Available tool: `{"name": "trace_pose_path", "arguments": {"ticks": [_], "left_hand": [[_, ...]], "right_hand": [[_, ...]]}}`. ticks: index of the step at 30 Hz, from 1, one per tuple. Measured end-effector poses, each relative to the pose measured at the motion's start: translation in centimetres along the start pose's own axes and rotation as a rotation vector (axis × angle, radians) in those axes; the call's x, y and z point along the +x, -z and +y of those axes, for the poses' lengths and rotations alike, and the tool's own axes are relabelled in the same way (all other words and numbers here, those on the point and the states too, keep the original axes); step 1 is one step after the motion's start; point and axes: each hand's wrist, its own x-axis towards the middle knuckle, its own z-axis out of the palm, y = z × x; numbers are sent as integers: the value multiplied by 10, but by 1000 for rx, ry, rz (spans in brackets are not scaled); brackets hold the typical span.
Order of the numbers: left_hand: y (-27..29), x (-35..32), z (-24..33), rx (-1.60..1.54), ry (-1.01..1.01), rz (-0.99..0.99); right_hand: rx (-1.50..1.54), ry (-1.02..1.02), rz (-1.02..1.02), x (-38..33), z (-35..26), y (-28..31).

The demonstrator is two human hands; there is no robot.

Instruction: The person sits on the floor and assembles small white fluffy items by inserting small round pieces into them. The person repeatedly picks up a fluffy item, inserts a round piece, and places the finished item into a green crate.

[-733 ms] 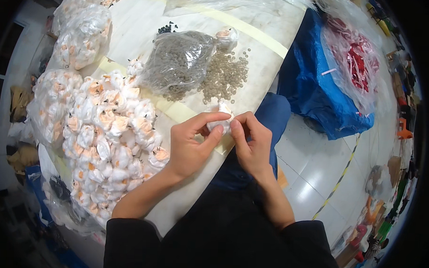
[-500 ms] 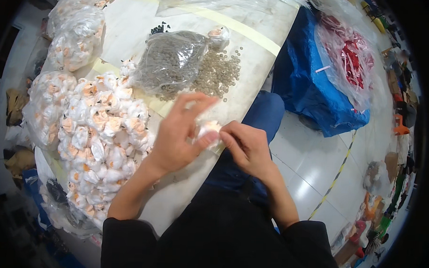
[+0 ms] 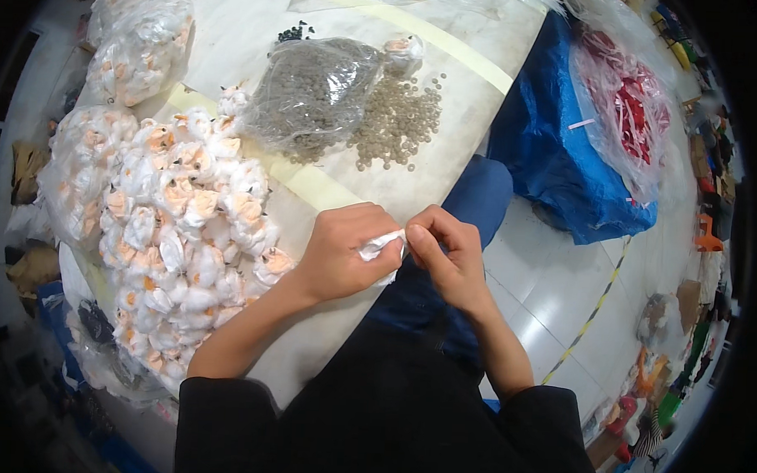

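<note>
Over the table's near edge, my left hand (image 3: 350, 250) is closed around a small white plush piece (image 3: 380, 246), most of it hidden in the fist. Against it, the fingers of my right hand (image 3: 450, 251) pinch together at the piece's right end. Whatever lies between those fingertips is too small to make out. Left of my left forearm spreads a heap of white-and-peach plush pieces (image 3: 183, 221), some with dark tips. Beyond my hands lie loose small round washers (image 3: 396, 124) and a clear plastic bag (image 3: 313, 88) full of them.
Small black parts (image 3: 294, 32) and a wrapped plush piece (image 3: 404, 50) lie near the bag. Bagged plush pieces (image 3: 141, 49) line the table's left side. A blue sack (image 3: 548, 151) with red material stands on the right. Yellow tape (image 3: 427, 42) crosses the tabletop (image 3: 477, 31).
My left hand has gone from spread fingers to a closed grip on the plush piece. Both hands have drawn together, the left moving right and slightly nearer. The view has shifted a little.
</note>
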Motion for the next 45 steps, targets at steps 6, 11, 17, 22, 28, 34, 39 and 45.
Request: {"name": "trace_pose_path", "arguments": {"ticks": [6, 11, 17, 22, 28, 34, 39, 45], "left_hand": [[0, -4, -5, 2, 11, 114], [1, -8, -11, -223, 241, 222], [2, -8, -16, -362, 308, 255], [11, -6, -14, -371, 260, 278], [14, -5, -18, -347, 234, 338], [13, -5, -18, -384, 308, 330], [8, -6, -23, -328, 281, 257], [8, -6, -20, -300, 264, 254]], "right_hand": [[-301, 254, 75, 16, 1, 1], [-604, 442, 314, 75, -12, 20], [-940, 582, 246, 143, 1, 18], [-1065, 566, 197, 161, 4, 9], [-1167, 452, 123, 163, 3, 7], [-1032, 579, 198, 144, -2, 15], [-780, 550, 214, 127, -10, 20], [-476, 437, 229, 110, -23, 26]]}}
